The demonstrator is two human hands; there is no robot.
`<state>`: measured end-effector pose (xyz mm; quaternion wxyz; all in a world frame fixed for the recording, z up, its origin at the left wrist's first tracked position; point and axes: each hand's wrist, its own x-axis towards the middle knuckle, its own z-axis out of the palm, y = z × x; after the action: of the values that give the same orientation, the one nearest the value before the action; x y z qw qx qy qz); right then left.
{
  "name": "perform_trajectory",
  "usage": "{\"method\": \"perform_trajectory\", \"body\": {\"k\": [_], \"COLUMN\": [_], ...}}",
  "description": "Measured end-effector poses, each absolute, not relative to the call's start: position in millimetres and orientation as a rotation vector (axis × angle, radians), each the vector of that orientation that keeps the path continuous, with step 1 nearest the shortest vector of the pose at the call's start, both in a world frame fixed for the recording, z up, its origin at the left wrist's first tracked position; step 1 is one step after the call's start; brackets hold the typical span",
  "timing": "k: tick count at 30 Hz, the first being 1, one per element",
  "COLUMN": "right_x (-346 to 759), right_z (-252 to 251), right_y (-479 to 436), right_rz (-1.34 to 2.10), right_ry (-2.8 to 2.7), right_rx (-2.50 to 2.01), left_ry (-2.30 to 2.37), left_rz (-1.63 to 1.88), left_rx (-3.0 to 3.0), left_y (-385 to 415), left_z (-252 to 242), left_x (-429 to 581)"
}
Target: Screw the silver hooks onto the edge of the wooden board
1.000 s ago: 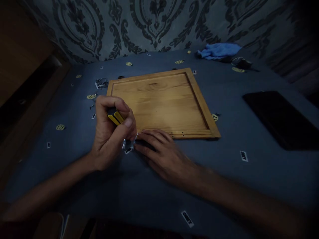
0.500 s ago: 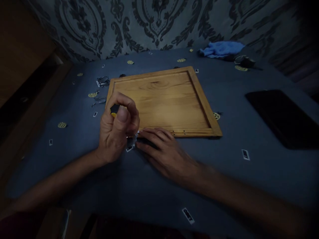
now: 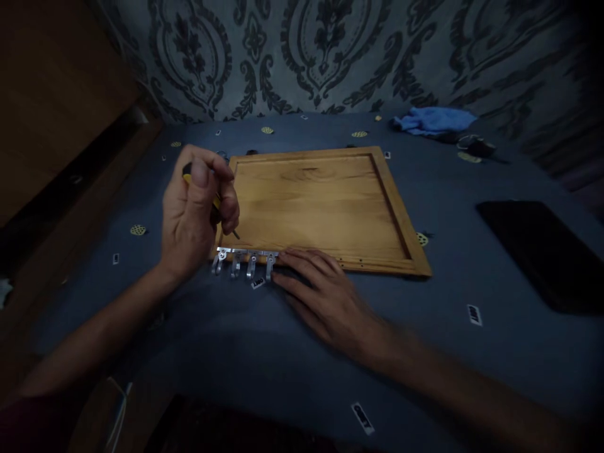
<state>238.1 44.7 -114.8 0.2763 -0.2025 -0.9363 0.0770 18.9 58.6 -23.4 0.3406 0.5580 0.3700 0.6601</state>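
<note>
My left hand [image 3: 186, 217] is closed round a small screwdriver [image 3: 218, 202] with a yellow and black handle. Its thin shaft points down to the right, with the tip above the near left part of a wooden framed board [image 3: 311, 204]. Along the board's near edge lies a metal hook rail [image 3: 246, 253] with several silver hooks hanging over the front. My right hand [image 3: 325, 292] rests with fingers stretched out over the right end of the rail and the board's edge. Its palm covers part of that edge. Small dark holes show in the frame right of the fingers.
A black tablet-like slab [image 3: 542, 251] lies at the right on the dark patterned tablecloth [image 3: 415, 352]. At the back right are a blue cloth [image 3: 434, 119] and a dark object [image 3: 476, 146]. A patterned wall [image 3: 264, 56] closes off the far side.
My left hand has moved left, away from the rail, so the hooks and the screwdriver's shaft now show. My right hand stays on the edge. The whole view has shifted slightly.
</note>
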Motion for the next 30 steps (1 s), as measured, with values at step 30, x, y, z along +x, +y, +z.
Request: {"method": "perform_trajectory", "body": {"k": [30], "right_x": [238], "right_z": [-113], "right_y": [46], "right_rz": [0.132], "right_ry": [-2.456], "right_rx": [-0.498], "left_ry": [2.374], "left_rz": [0.412], "left_rx": [1.909], "left_y": [124], "left_z": [-72], "left_x": [-131]}}
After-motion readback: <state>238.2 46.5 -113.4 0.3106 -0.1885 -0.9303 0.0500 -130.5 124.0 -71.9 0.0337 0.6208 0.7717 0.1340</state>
